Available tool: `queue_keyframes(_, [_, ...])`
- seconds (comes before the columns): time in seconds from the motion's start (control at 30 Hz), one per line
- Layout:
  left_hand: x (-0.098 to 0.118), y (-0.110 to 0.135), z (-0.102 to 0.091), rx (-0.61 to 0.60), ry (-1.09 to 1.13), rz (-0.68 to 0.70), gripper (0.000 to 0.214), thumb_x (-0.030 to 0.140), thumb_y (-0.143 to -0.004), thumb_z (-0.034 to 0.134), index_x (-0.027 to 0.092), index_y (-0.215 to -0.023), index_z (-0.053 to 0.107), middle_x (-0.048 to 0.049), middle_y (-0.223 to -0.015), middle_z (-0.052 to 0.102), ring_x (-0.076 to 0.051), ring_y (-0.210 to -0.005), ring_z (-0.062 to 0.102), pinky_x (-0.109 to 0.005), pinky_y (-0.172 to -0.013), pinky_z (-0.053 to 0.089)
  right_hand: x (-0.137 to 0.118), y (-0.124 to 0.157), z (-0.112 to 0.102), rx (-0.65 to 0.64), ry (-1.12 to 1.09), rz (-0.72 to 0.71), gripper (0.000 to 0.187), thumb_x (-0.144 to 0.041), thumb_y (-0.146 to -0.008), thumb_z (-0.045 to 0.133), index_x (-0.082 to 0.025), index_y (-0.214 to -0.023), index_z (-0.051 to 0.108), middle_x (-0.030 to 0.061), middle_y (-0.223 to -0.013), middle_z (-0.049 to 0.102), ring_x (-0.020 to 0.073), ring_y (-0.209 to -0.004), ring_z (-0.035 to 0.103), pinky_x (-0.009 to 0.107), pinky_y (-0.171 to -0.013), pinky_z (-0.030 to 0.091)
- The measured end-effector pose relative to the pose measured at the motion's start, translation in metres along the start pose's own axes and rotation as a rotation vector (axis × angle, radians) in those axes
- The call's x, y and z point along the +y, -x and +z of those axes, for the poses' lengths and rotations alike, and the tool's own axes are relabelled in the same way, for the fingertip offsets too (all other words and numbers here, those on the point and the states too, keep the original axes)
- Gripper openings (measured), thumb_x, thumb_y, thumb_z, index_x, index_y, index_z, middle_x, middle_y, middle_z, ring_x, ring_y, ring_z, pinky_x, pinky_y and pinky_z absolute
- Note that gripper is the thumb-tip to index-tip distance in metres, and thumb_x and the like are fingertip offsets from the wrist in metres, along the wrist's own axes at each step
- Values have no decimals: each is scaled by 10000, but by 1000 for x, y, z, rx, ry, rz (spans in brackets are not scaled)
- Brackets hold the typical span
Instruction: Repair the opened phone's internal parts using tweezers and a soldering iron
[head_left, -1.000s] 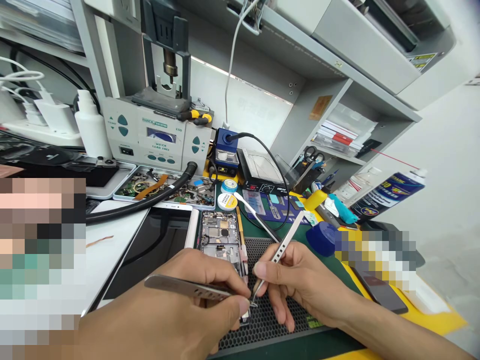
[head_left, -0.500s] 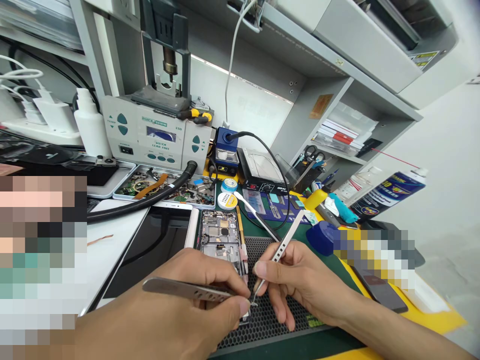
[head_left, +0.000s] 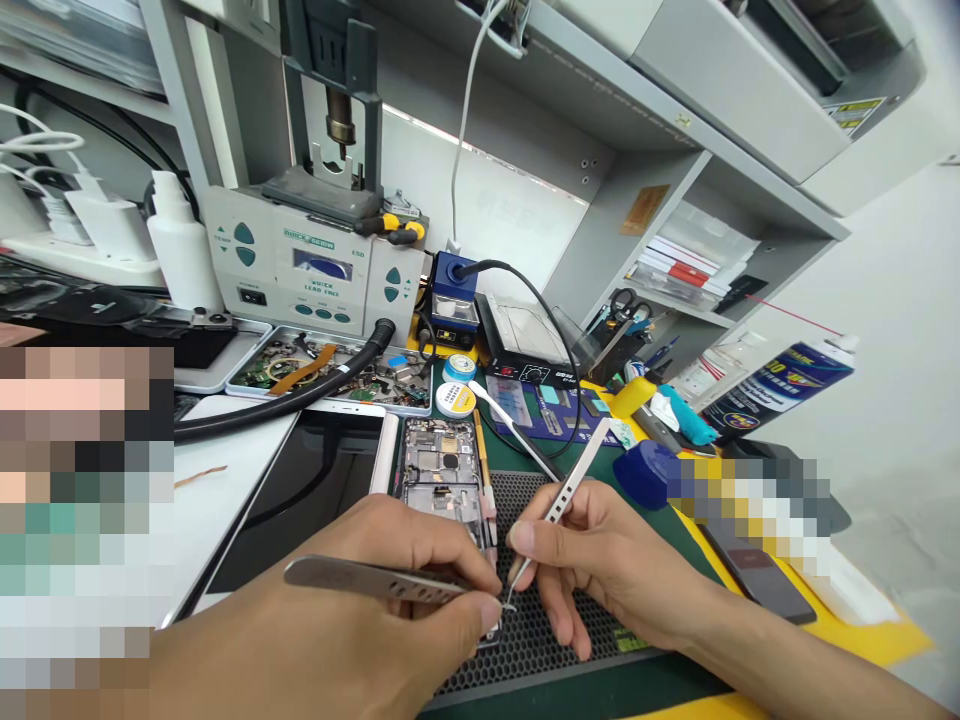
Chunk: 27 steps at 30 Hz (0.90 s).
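My left hand (head_left: 390,590) is closed round a pair of metal tweezers (head_left: 337,576), pinched between thumb and fingers. Another pair of tweezers, silver with square holes (head_left: 577,470), is held by my right hand (head_left: 585,560), its tips pointing down. Both tips meet close together at a tiny light-coloured piece (head_left: 508,605), too small to make out. Beneath and behind my left hand lies an opened phone (head_left: 442,460) with its inner parts bare; its lower part is largely hidden by that hand. A black honeycomb mat (head_left: 517,650) spreads under my hands.
A hot-air station (head_left: 315,260) stands at the back left, its black hose (head_left: 300,405) crossing a tray of circuit boards (head_left: 247,375). A dark-screened tablet (head_left: 300,480) lies left of the phone. Two small round tins (head_left: 455,400) and a soldering iron (head_left: 517,430) sit behind the mat.
Both hands and both pairs of tweezers keep nearly the same place and grip. Only a very slight shift of the view shows.
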<state>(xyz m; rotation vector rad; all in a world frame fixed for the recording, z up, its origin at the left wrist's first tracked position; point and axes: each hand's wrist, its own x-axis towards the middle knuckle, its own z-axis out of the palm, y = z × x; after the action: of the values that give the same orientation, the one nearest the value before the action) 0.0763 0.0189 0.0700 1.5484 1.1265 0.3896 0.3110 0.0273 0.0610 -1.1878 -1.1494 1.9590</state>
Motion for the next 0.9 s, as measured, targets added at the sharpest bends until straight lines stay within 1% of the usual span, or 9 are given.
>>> queue_keyframes(0.27, [1, 1, 1, 2, -37, -27, 325, 478, -835, 616, 263, -866, 857, -1, -681, 796, -176, -547, 724, -200, -457, 512, -1, 0, 1, 11, 19, 5, 430, -458, -761, 1002, -107, -751, 754, 31, -553, 737, 111, -366, 631, 155, -345, 545])
queue_keyframes(0.47, [0, 1, 1, -4, -30, -11, 304, 478, -841, 632, 272, -857, 854, 6, -678, 791, -169, -537, 716, -191, -447, 502, -1, 1, 2, 15, 34, 8, 448, -489, -758, 996, -113, -759, 753, 29, -579, 745, 108, -367, 627, 157, -344, 531])
queue_keyframes(0.63, [2, 1, 0, -2, -53, -35, 300, 477, -842, 630, 282, -863, 856, 3, -698, 800, -189, -576, 743, -200, -466, 523, -1, 1, 1, 6, 44, 11, 423, -460, -778, 983, -106, -756, 753, 27, -545, 733, 110, -368, 624, 157, -348, 532])
queue_keyframes(0.73, [2, 1, 0, -11, -47, -24, 309, 474, -843, 621, 275, -869, 857, -5, -696, 798, -189, -562, 735, -205, -458, 521, 0, 1, 0, 5, 54, 12, 433, -476, -797, 970, -102, -765, 753, 27, -524, 722, 113, -371, 622, 160, -347, 525])
queue_keyframes(0.9, [2, 1, 0, -14, -36, -18, 303, 455, -853, 616, 268, -866, 854, -4, -693, 792, -176, -558, 731, -194, -461, 518, 1, 1, 0, 9, 68, 16, 474, -527, -787, 970, -115, -750, 739, 22, -537, 720, 113, -371, 620, 162, -344, 511])
